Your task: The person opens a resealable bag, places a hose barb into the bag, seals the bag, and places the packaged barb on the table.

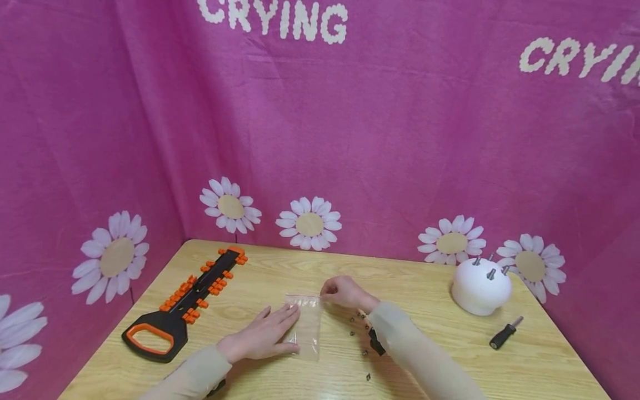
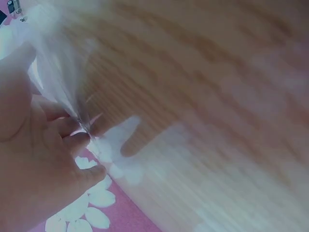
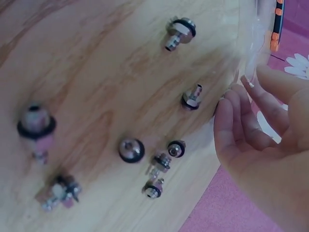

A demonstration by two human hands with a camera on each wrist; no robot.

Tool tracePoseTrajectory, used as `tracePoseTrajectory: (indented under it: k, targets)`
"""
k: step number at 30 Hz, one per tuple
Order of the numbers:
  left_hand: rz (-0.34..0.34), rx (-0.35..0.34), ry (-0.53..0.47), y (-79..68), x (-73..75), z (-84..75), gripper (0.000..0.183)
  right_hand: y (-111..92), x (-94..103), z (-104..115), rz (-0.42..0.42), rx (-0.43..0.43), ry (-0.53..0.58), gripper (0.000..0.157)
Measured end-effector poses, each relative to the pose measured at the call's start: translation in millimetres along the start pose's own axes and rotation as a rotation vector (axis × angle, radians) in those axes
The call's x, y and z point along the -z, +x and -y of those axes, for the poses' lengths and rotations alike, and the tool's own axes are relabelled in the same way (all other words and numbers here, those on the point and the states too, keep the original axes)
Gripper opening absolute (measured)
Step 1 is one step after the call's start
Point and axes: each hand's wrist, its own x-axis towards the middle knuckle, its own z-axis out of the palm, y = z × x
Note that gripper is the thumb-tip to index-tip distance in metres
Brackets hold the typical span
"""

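Observation:
A clear zip bag [image 1: 309, 333] lies flat on the wooden table, its zip edge toward the back. My left hand [image 1: 266, 333] rests on its left side with the fingers stretched out. At the bag's top right corner, my right hand [image 1: 346, 293] pinches the edge between thumb and fingertips. In the right wrist view, several small metal hose-barb fittings with black rings lie loose beside that hand, one fitting [image 3: 131, 150] near the middle. The left wrist view has the clear plastic [image 2: 55, 72] under the left hand's fingers.
To the left lies a long black rack [image 1: 165, 319] with orange clips and a handle. A white rounded block [image 1: 481, 291] with metal pins on top stands at the right, a black-handled screwdriver [image 1: 504, 334] in front of it. Pink cloth [image 1: 350, 139] hangs behind the table.

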Motion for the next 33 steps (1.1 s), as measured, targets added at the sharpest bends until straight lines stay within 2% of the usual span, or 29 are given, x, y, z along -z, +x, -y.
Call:
tracePoseTrajectory:
  k: [3,8,11,12,15,18,20,22,29,33]
  targets:
    - [0.018,-0.008,-0.008,0.0,0.2,2.8,0.079,-1.3,-2.1,0.3,-0.016,0.017,-0.006,0.007]
    - [0.045,0.024,-0.043,0.7,1.7,5.6,0.076,-3.8,-0.7,1.0,-0.017,0.077,-0.053,0.01]
    - [0.034,0.035,-0.025,1.1,1.4,5.1,0.076,-7.0,2.7,-0.7,0.017,0.103,-0.026,0.013]
    - [0.026,0.032,-0.016,1.5,0.8,4.9,0.075,-6.0,0.9,-7.4,0.021,0.14,-0.029,0.016]
    - [0.005,0.017,0.021,2.4,-1.0,3.7,0.075,-9.0,3.4,-6.3,0.042,0.151,-0.025,0.015]
    - [-0.01,-0.005,0.05,3.0,-3.3,3.2,0.075,-8.9,2.8,-1.9,0.052,0.104,-0.05,0.009]
    - [-0.012,-0.014,0.068,3.2,-4.3,2.9,0.076,-10.3,4.0,7.9,0.063,0.031,-0.052,0.004]
    - [-0.012,-0.019,0.07,3.2,-4.9,2.8,0.076,-9.6,2.0,11.9,0.064,-0.005,-0.063,0.004]
    - [0.01,-0.017,0.034,1.5,-3.2,2.7,0.075,-8.3,-2.7,20.5,0.065,-0.069,-0.038,0.005]
    - [0.036,0.003,-0.003,1.5,-0.4,2.8,0.073,-10.1,-2.9,19.9,0.084,-0.067,-0.033,0.007]
